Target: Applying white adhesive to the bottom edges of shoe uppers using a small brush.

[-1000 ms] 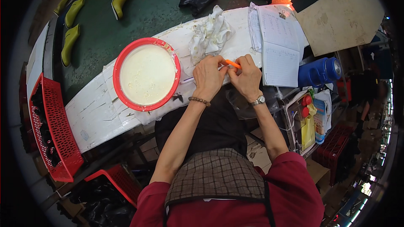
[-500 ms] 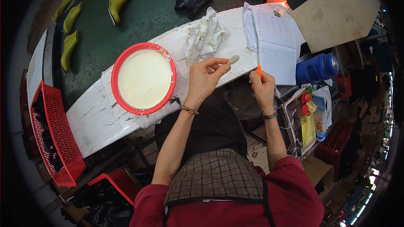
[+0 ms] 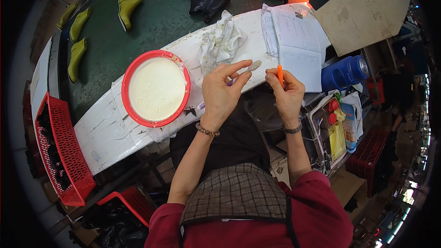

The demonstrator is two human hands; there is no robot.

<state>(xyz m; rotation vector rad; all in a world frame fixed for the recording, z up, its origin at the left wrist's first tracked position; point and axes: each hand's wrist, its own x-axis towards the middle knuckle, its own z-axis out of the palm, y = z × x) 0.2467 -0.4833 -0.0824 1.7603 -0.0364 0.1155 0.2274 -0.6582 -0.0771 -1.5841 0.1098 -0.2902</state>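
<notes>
My left hand [image 3: 219, 95] is closed round a small brush. Its greyish, crusted bristle head [image 3: 254, 65] sticks out past my fingertips, and a white-and-purple handle [image 3: 201, 105] shows at the other side of the hand. My right hand [image 3: 289, 95] pinches a short orange stick-like piece [image 3: 280, 74] upright; its lower end is hidden in my fingers. To the left of my left hand stands a red-rimmed tub [image 3: 125, 87] of cream-coloured liquid [image 3: 156, 87]. Just beyond that hand lies a stained white cloth [image 3: 223, 39] on the white bench [image 3: 108, 133].
An open notebook [image 3: 301, 66] with a binder clip lies beyond my right hand, beside a blue jug [image 3: 341, 76]. Yellow-green boots [image 3: 128, 9] and black boots [image 3: 209, 0] rest on a green surface [image 3: 103, 41]. Red crates [image 3: 69, 160] stand at left.
My left hand has shifted slightly and the brush handle now shows behind it. My right hand has moved a little left and tilted, still pinching the orange piece.
</notes>
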